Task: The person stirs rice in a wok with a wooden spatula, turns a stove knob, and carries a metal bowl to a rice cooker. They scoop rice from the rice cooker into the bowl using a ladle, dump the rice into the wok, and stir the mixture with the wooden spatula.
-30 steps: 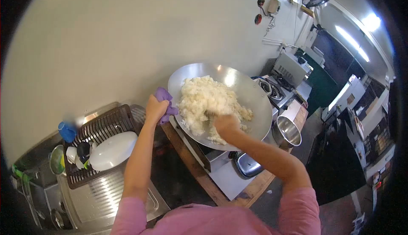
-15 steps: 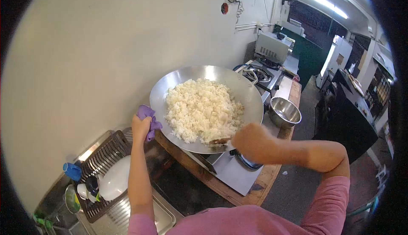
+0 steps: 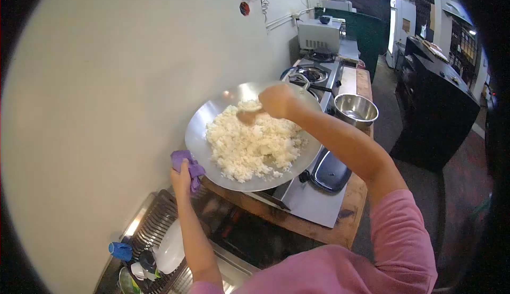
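Head view: a wide wok (image 3: 197, 139) is resting on the stove (image 3: 330, 72).
Left hand (image 3: 182, 179): is bunching a purple cloth (image 3: 188, 167) in bent fingers beside the wok's rim.
Right hand (image 3: 276, 101): is curling tightly around a brown utensil (image 3: 247, 116) (its outline is blurring) above the rice.
Rice (image 3: 249, 142): is lying loosely heaped inside the wok.
Steel bowl (image 3: 355, 110): is standing near the wok, to its right.

My one view comes from the camera worn on my head, looking forward and down past my pink shirt (image 3: 324, 273) at my left hand (image 3: 182, 180), right hand (image 3: 277, 101) and the wok (image 3: 197, 141) close below, its wide, round-edged picture reaching to the distant fridge (image 3: 405, 27) at upper right.
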Tool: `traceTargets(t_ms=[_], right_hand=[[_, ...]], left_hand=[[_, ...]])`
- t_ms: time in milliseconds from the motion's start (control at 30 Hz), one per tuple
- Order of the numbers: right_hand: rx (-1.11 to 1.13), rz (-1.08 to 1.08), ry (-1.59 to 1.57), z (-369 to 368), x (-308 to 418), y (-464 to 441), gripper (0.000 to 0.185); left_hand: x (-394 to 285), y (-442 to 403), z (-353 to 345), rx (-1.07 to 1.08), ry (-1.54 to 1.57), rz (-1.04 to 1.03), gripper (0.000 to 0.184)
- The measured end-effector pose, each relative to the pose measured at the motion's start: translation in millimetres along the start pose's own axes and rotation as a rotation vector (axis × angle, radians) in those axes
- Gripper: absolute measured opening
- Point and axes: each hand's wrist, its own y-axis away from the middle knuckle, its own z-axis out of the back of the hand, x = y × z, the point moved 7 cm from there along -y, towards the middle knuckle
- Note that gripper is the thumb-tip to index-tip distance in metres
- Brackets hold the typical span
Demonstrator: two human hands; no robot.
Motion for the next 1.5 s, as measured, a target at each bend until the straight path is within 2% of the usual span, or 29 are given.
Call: traceTargets(t_ms=[33,133,167,200,300,367,433,500,567,600,667,733,800,867,933,1033,1067,1133,1200,1267,1333,1400,1433,1467,1500], right_hand=[[-0.037,-0.034,-0.032,3,-2,5,0.017],[0.182,-0.226,-0.214,-65,-6,28,0.03],[0.164,-0.178,-0.156,-93,-6,35,0.025],[0.162,-0.142,-0.171,-97,-8,50,0.023],[0.194,-0.05,-0.168,-94,-7,86,0.018],[0.211,-0.054,-0.144,-77,-6,104,0.017],[0.134,-0.11,-0.192,-59,-3,118,0.016],[-0.118,-0.204,-0.29,-43,-11,131,0.014],[-0.498,-0.307,-0.388,-26,-29,157,0.014],[-0.51,-0.37,-0.452,-23,-38,173,0.015],[-0.533,-0.491,-0.588,-9,-57,221,0.018],[-0.522,-0.71,-0.658,-17,-70,273,0.026],[-0.516,-0.813,-0.651,-48,-86,327,0.029],[-0.542,-0.85,-0.599,-76,-99,382,0.034],[-0.485,-0.969,-0.623,-100,-109,437,0.034],[-0.393,-1.047,-0.582,-154,-122,531,0.037],[-0.335,-1.039,-0.575,-168,-126,557,0.036],[-0.25,-1.172,-0.691,-188,-134,616,0.033],[-0.16,-1.291,-0.774,-219,-143,682,0.024],[-0.037,-1.359,-0.9,-245,-145,739,0.026],[0.085,-1.328,-0.899,-290,-141,809,0.03],[0.136,-1.641,-1.277,-370,-97,930,0.025],[0.362,-1.648,-1.197,-369,-90,947,0.02],[0.586,-1.64,-1.113,-364,-75,962,0.029],[0.535,-1.682,-1.137,-365,-64,972,0.027]], left_hand=[[6,-1,0,-0.021,0.022,-0.022,0.041],[24,-6,2,-0.077,0.049,-0.037,0.047],[25,-4,5,-0.097,0.03,-0.005,0.049],[27,-3,7,-0.119,0.012,0.027,0.051],[30,3,25,-0.275,-0.135,-0.076,0.056],[-1,27,36,-0.304,-0.155,-0.118,0.059],[-36,57,40,-0.213,0.062,-0.097,0.06],[-59,83,37,-0.087,0.293,-0.066,0.057],[-75,110,25,0.141,0.293,-0.013,0.057],[-75,126,14,0.251,0.289,0.019,0.057],[-75,163,-16,0.436,0.313,-0.043,0.057],[-92,202,-66,0.905,0.154,-0.216,0.05],[-89,244,-114,1.198,-0.087,-0.223,0.04],[-76,278,-157,1.3,-0.158,-0.32,0.032],[-44,298,-196,1.193,-0.441,-0.461,0.038],[33,337,-243,1.13,-0.578,-0.667,0.046],[52,339,-259,1.143,-0.588,-0.615,0.047],[82,345,-275,1.167,-0.602,-0.495,0.05],[80,320,-288,0.901,-0.582,-0.196,0.046],[90,292,-298,0.515,-0.432,-0.234,0.045],[76,286,-307,0.205,-0.269,-0.166,0.043],[72,286,-321,0.027,-0.464,-0.332,0.045],[73,284,-323,0.01,-0.511,-0.372,0.043],[75,285,-325,-0.004,-0.56,-0.414,0.04],[73,288,-329,-0.02,-0.625,-0.454,0.039]])
